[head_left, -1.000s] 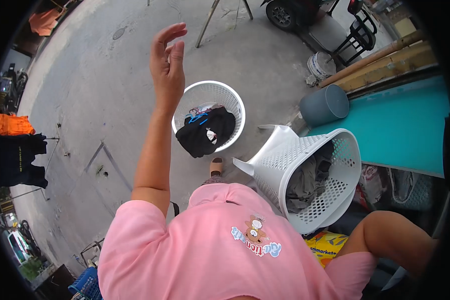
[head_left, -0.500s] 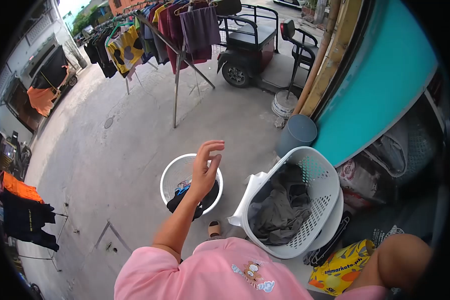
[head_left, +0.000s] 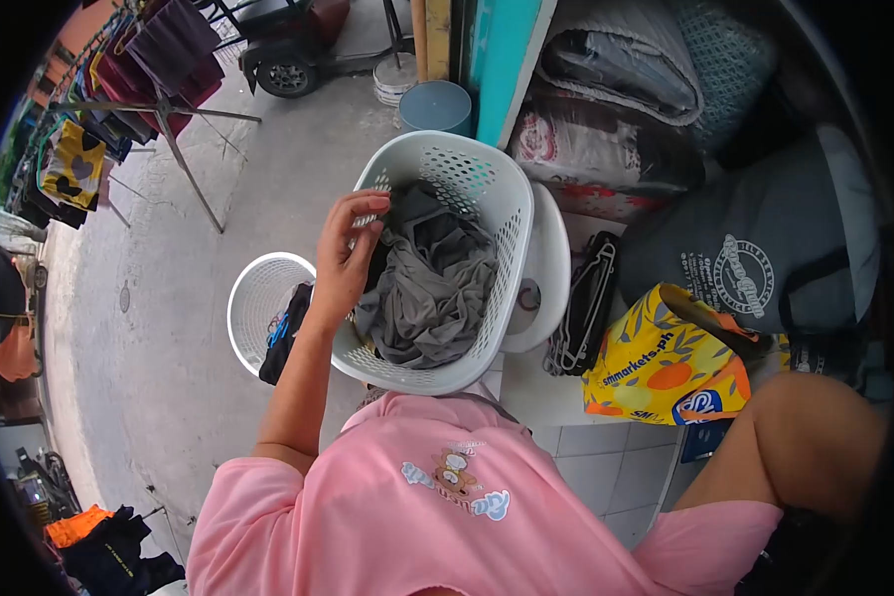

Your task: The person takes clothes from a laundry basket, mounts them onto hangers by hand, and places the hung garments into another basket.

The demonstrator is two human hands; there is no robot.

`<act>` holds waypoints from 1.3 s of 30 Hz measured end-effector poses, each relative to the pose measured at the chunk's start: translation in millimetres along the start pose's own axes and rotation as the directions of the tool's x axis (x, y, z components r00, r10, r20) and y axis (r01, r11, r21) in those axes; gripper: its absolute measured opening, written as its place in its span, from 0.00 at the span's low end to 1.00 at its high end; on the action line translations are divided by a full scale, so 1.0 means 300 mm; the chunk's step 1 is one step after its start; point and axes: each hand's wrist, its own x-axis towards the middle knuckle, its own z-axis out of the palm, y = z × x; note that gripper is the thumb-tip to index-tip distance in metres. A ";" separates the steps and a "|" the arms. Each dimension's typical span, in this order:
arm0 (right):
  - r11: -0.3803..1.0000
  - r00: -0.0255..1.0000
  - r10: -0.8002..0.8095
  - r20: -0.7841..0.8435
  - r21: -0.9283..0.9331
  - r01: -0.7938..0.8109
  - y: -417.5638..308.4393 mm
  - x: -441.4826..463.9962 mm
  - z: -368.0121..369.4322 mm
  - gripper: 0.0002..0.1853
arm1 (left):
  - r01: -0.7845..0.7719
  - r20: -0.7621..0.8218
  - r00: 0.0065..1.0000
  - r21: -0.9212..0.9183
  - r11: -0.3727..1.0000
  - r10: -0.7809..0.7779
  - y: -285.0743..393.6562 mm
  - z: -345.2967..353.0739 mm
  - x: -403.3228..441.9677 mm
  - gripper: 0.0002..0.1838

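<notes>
My left hand (head_left: pixel 346 260) is raised at the left rim of a white laundry basket (head_left: pixel 517 238), its fingers loosely bent and apart, with nothing in them. I cannot tell whether it touches the rim. Crumpled dark grey clothes (head_left: pixel 437 288) lie inside the basket. A round white basket (head_left: pixel 243 298) stands on the ground to the left, holding black cloth (head_left: pixel 286 343) and something blue, partly covered by my forearm. At the right only my bent right arm shows; the right hand is out of sight.
A yellow shopping bag (head_left: pixel 656 368), black hangers (head_left: pixel 584 308) and a large grey bag (head_left: pixel 765 238) sit at the right. Wrapped bedding (head_left: pixel 606 149) is stacked behind. A rack of hanging clothes (head_left: pixel 169 139) stands at upper left. A grey bucket (head_left: pixel 435 109) is beyond the basket.
The view has turned right, toward the laundry basket and bags. My left hand has gone from above the round basket to the laundry basket's left rim, still holding nothing.
</notes>
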 end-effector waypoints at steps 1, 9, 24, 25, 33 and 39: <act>1.000 1.000 0.000 -0.003 -0.012 0.000 -0.013 -0.018 -0.027 0.13 | 0.076 0.057 0.996 -0.016 0.997 -0.075 -0.042 0.046 0.008 0.11; 0.999 0.999 -0.007 -0.031 0.032 0.008 -0.028 -0.022 -0.112 0.13 | -0.020 0.470 0.723 0.746 0.666 -0.505 -0.466 0.193 -0.105 0.19; 0.248 0.207 0.969 0.137 -0.500 -0.829 0.724 -0.414 0.435 0.20 | 0.067 0.390 0.831 0.639 0.766 -0.398 -0.487 0.289 -0.013 0.20; 0.089 0.025 0.991 0.131 -0.505 -0.859 0.788 -0.473 0.458 0.24 | 0.051 0.417 0.833 0.596 0.801 -0.363 -0.475 0.273 -0.030 0.21; 0.135 0.129 0.989 -0.071 0.092 -0.987 0.928 -0.694 0.735 0.34 | 0.164 0.439 0.862 0.229 0.960 -0.252 -0.322 0.136 -0.186 0.23; 0.903 0.877 0.369 0.307 -0.340 -0.262 0.715 -0.211 0.745 0.15 | -0.146 -0.146 0.967 0.347 0.926 0.208 -0.175 -0.119 0.124 0.35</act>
